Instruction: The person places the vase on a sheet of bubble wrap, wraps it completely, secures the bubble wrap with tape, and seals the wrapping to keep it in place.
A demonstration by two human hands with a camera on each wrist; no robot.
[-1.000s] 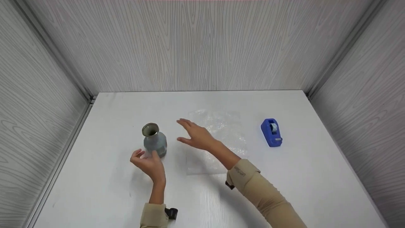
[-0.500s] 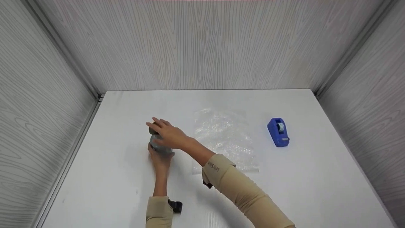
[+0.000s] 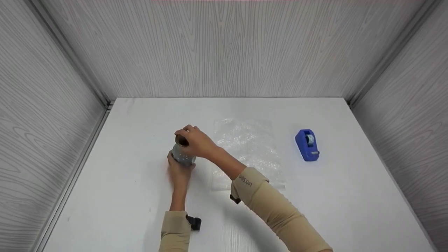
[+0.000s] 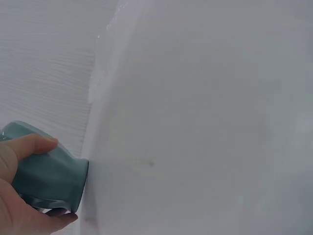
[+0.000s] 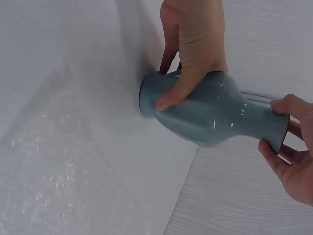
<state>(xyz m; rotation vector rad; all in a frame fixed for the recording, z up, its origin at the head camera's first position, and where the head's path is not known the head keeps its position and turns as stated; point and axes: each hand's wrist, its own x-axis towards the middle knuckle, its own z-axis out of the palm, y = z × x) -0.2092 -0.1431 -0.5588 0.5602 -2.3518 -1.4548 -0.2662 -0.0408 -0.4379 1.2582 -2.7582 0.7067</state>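
Observation:
A glazed blue-green vase [image 3: 182,158] is at the left of the table in the head view, its mouth up and tilted slightly. My left hand [image 3: 180,176] grips its lower body from the near side. With fingers and thumb my right hand [image 3: 201,144] holds the rim and neck. The right wrist view shows the whole vase [image 5: 195,107], with the left hand [image 5: 195,44] round the body and the right hand [image 5: 296,156] at the neck. Only the base end of the vase [image 4: 54,176] shows in the left wrist view. Whether the base touches the table is unclear.
A clear sheet of bubble wrap [image 3: 245,147] lies flat right of the vase, partly under the right forearm. Farther right stands a blue tape dispenser [image 3: 307,145] with a roll in it. Grey wood-grain panels [image 3: 227,49] enclose the white table [image 3: 105,196] at back and sides.
Both hands have come to the vase: the left took its lower body, then the right, first over the neck with fingers extended, curled round it. The vase has shifted slightly right.

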